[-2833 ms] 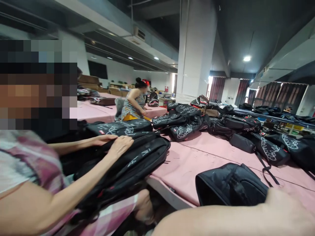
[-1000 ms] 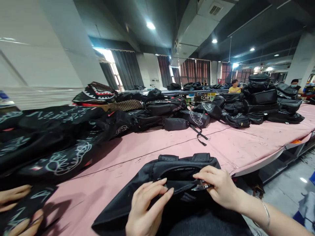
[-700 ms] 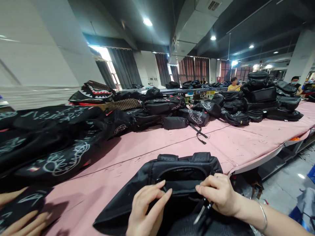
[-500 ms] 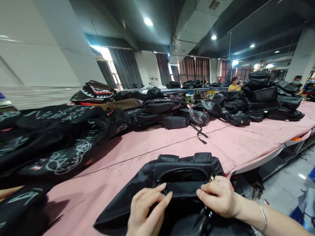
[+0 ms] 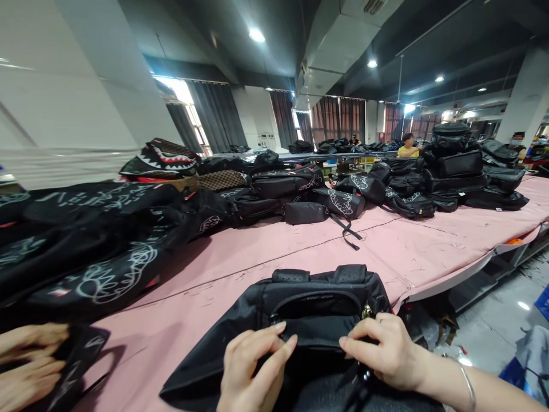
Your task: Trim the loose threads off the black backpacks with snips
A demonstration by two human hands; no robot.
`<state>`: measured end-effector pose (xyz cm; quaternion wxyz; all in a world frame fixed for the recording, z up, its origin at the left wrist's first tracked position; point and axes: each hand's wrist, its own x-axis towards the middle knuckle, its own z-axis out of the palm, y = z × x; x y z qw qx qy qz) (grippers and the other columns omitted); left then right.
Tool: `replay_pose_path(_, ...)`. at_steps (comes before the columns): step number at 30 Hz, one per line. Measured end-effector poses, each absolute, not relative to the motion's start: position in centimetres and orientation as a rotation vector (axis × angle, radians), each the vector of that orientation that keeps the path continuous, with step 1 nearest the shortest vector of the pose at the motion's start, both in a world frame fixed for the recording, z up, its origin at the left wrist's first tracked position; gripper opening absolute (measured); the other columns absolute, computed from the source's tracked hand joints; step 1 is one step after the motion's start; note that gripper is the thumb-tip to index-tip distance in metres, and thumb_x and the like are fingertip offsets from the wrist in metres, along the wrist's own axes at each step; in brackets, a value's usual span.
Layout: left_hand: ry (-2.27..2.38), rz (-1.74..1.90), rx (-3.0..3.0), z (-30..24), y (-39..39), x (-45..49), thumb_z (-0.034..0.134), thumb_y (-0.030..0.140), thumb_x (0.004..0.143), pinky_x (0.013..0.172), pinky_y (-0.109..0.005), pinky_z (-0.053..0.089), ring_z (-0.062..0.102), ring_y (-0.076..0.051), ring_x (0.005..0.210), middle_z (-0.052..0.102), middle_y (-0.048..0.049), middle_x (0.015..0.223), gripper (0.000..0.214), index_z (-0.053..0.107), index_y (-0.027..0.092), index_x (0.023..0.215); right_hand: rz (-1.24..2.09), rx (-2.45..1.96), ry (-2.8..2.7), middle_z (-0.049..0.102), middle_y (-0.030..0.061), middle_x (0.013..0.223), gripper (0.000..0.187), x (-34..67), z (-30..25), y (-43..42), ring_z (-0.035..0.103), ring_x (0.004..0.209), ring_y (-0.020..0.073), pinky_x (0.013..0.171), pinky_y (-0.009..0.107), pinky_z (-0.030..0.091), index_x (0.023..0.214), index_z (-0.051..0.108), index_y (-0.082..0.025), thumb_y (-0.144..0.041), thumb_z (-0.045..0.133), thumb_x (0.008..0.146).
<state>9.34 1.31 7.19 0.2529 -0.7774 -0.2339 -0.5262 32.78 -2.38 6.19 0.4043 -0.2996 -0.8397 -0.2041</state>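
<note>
A black backpack (image 5: pixel 240 326) lies in front of me on the pink-covered table, its top opening facing me. My left hand (image 5: pixel 255 363) pinches the fabric edge at the left of the opening between thumb and fingers. On the other side of the same edge, my right hand (image 5: pixel 381 349) grips it with thumb and forefinger. A curved carry handle (image 5: pixel 317 296) arches just beyond my fingers. Next to my right hand a small gold-coloured metal piece (image 5: pixel 366 312) shows. Dark shadow hides the inside of the bag.
Black bags with white scribble prints (image 5: pixel 115 274) are heaped on the left. More bags (image 5: pixel 291 189) line the far side of the pink table (image 5: pixel 231 257). A co-worker's hands (image 5: pixel 32 357) handle a black bag at lower left. People sit farther back.
The co-worker's hands have come into fuller view at lower left, on a black bag. My right hand has shifted slightly left along the edge; my left hand keeps its hold.
</note>
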Motion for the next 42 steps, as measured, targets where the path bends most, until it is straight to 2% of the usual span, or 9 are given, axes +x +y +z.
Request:
replay_pose_path(10,-0.623,-1.383,-2.129,7.5,0.9,9.6,0.058,-0.007,0.068,0.068,-0.029,0.046,0.062,-0.013,0.074,0.055,0.0025,0.068,0.026,0.059,0.017,0.078,-0.619,-0.725,-2.010,0.059,-0.0031,0.069,0.017,31.9,5.0,-2.1,0.046,0.049,0.0054,0.045,0.022,0.029,0.093,0.061,-0.020,-0.012,0.059,0.079)
replay_pose_path(13,-0.694,-1.326,-2.217,8.5,0.7,9.6,0.059,0.003,0.073,0.072,-0.032,0.046,0.060,-0.014,0.076,0.058,0.0003,0.073,0.018,0.060,0.019,0.081,-0.613,-0.736,-2.043,0.058,-0.0024,0.069,0.016,31.9,5.4,-2.2,0.044,0.049,0.0058,0.045,0.022,0.029,0.092,0.061,-0.020,-0.012,0.057,0.079)
replay_pose_path(16,-0.698,-1.095,-2.408,10.6,0.4,10.0,0.056,0.016,0.076,0.078,-0.036,0.045,0.058,-0.018,0.085,0.062,-0.0046,0.090,0.019,0.061,0.022,0.094,-0.605,-0.737,-2.080,0.057,-0.0031,0.067,0.013,31.8,5.5,-2.1,0.041,0.048,0.0065,0.044,0.022,0.027,0.088,0.061,-0.021,-0.013,0.057,0.079)
replay_pose_path(19,-0.636,-0.858,-2.593,12.7,0.4,11.4,0.048,0.020,0.079,0.079,-0.031,0.048,0.060,-0.018,0.091,0.065,-0.0048,0.099,0.026,0.060,0.021,0.102,-0.628,-0.722,-2.090,0.053,-0.0043,0.062,0.008,31.6,5.6,-2.0,0.038,0.047,0.0068,0.043,0.023,0.024,0.081,0.060,-0.022,-0.015,0.057,0.080)
replay_pose_path(24,-1.004,-0.209,-2.650,13.6,0.7,15.1,0.038,0.017,0.081,0.053,-0.033,0.051,0.065,-0.022,0.059,0.070,-0.0048,0.070,0.027,0.065,0.019,0.081,-0.636,-0.583,-2.159,0.046,-0.0061,0.056,0.010,31.5,6.2,-2.3,0.031,0.042,0.0062,0.040,0.024,0.021,0.073,0.057,-0.020,-0.012,0.056,0.078)
replay_pose_path(27,-1.110,0.064,-2.647,13.2,1.1,16.8,0.035,0.020,0.081,0.045,-0.033,0.046,0.064,-0.025,0.051,0.068,-0.0056,0.057,0.034,0.064,0.019,0.065,-0.638,-0.554,-2.219,0.045,-0.0060,0.054,0.010,31.7,6.3,-2.4,0.032,0.041,0.0069,0.039,0.025,0.022,0.073,0.058,-0.019,-0.010,0.054,0.078)
replay_pose_path(32,-1.060,-0.182,-2.578,11.5,2.4,16.8,0.038,0.021,0.082,0.049,-0.032,0.047,0.063,-0.022,0.052,0.067,-0.0050,0.058,0.033,0.064,0.018,0.063,-0.479,-0.708,-2.246,0.057,-0.0020,0.065,0.015,32.8,5.5,-1.2,0.046,0.049,0.0087,0.042,0.023,0.031,0.085,0.061,-0.018,-0.011,0.048,0.082)
replay_pose_path(37,-0.764,-0.851,-2.404,9.6,3.1,15.0,0.042,0.019,0.084,0.078,-0.037,0.049,0.065,-0.019,0.078,0.071,-0.0065,0.089,0.023,0.065,0.015,0.087,0.161,-0.716,-1.989,0.064,0.0032,0.084,0.026,34.3,5.6,1.1,0.060,0.077,0.0112,0.065,0.022,0.049,0.094,0.061,-0.018,-0.005,0.045,0.078)
replay_pose_path(42,-0.787,-0.949,-2.362,8.9,3.2,15.0,0.044,0.018,0.085,0.083,-0.038,0.047,0.063,-0.017,0.082,0.070,-0.0054,0.091,0.020,0.064,0.015,0.089,0.158,-0.907,-1.753,0.065,0.0031,0.085,0.018,34.2,7.4,4.0,0.061,0.080,0.0135,0.071,0.025,0.049,0.090,0.065,-0.020,-0.011,0.056,0.077)
